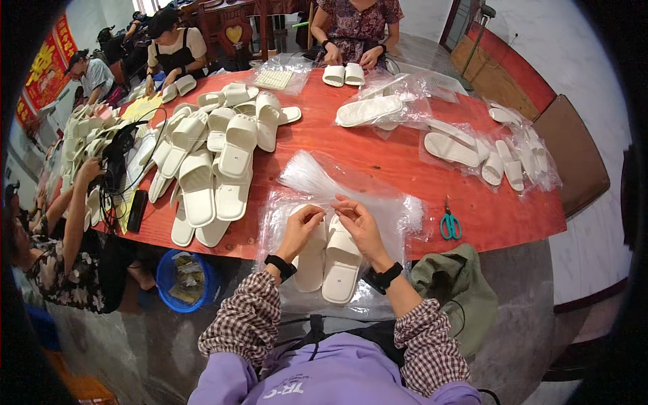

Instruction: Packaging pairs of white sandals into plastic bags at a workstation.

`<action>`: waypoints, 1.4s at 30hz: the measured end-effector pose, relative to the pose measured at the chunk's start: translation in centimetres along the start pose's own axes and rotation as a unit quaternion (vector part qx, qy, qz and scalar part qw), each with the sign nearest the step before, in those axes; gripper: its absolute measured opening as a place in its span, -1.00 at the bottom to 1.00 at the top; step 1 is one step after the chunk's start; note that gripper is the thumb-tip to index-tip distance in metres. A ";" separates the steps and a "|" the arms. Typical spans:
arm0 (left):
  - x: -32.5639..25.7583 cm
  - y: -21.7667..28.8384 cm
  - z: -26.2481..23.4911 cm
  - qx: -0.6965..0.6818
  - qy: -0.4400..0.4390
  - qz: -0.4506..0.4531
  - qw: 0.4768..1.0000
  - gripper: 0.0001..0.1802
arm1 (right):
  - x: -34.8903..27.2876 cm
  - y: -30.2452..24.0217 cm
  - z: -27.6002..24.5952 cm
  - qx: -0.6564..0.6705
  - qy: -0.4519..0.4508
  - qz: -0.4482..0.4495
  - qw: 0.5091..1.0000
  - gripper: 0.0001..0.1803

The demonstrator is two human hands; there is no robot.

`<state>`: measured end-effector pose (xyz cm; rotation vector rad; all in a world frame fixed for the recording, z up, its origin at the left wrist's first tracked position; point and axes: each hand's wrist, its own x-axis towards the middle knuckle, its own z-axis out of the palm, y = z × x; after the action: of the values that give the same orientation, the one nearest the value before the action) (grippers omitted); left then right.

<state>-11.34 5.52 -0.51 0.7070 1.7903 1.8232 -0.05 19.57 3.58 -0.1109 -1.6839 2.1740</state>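
On the long red wooden surface [405,169] lies a clear plastic bag [398,209] holding a pair of white foam slippers [327,260] (side by side, at the near edge). The left hand [300,229] and right hand [361,226], each grip pinched on the bag's film, sit just above the slippers.

Both my forearms reach forward from below, checked sleeves pushed up, a dark band on each wrist. My left hand [301,226] and right hand [359,224] sit close together, fingers curled and pinching.
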 end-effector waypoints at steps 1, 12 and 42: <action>0.0 0.0 0.0 0.008 -0.006 0.001 1.000 -0.82 | 0.1 0.0 0.0 -0.015 -0.001 -0.003 1.000 -0.74; -0.5 0.7 0.0 -0.007 -0.020 0.000 1.000 -0.80 | 0.2 2.1 0.0 -0.094 0.085 -0.061 0.990 -0.84; -0.5 -0.1 -0.3 0.107 -0.059 0.043 0.992 -0.79 | -0.5 5.4 -0.3 -0.039 0.133 0.084 0.987 -0.87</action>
<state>-11.17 5.02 -0.67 0.9665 1.9203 1.6188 -0.83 18.57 -1.72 -0.5573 -1.6547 2.0988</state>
